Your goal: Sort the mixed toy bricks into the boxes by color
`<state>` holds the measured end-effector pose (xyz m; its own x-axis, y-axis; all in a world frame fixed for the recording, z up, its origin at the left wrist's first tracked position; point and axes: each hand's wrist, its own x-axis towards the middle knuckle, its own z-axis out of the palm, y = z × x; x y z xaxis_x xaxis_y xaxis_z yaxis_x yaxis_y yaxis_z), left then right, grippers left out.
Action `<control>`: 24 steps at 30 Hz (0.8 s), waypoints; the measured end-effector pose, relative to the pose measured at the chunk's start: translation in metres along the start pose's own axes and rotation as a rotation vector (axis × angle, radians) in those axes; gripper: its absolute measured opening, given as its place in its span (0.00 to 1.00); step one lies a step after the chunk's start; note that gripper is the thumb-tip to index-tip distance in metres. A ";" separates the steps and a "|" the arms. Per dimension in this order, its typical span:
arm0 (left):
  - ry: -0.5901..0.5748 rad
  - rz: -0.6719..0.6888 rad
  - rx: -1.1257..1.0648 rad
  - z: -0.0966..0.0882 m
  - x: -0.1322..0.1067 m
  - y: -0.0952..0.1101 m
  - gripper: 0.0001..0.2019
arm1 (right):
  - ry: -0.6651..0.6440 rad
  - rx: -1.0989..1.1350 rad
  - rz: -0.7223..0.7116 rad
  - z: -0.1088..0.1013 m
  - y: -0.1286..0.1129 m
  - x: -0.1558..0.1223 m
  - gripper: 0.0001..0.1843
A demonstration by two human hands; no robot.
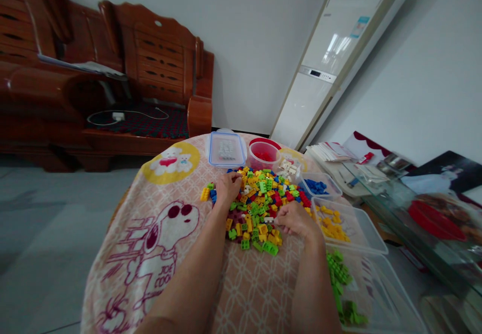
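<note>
A mixed heap of building bricks, mostly yellow and green with some red, blue and white, lies on the cloth. At its back left edge, my left hand has its fingers curled together; whatever they hold, if anything, is hidden. My right hand reaches over the heap's right side, thumb and fingers pinched at the end of a white building brick. A tub with blue bricks is just beyond this hand. To its right, yellow bricks lie in a clear box.
Green bricks fill part of a clear box at front right. At the back stand a blue-rimmed container and a round tub with red bricks. White bricks lie beside it. A glass table stands right.
</note>
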<state>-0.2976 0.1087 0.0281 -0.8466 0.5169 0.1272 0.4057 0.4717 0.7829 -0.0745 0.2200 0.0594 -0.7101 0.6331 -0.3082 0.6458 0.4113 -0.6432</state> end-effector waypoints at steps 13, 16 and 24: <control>0.003 0.009 0.010 0.001 0.000 -0.001 0.18 | 1.047 1.100 -0.220 -0.016 0.034 0.055 0.42; 0.004 0.015 0.008 0.002 0.000 -0.001 0.18 | 1.157 1.100 -0.236 -0.020 0.039 0.058 0.46; 0.000 0.011 0.019 0.002 -0.001 -0.001 0.18 | 0.486 0.621 -0.167 -0.009 0.005 0.025 0.19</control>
<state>-0.2971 0.1087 0.0259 -0.8418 0.5223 0.1358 0.4216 0.4793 0.7697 -0.0870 0.2439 0.0550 -0.4896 0.8688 0.0740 0.1669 0.1767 -0.9700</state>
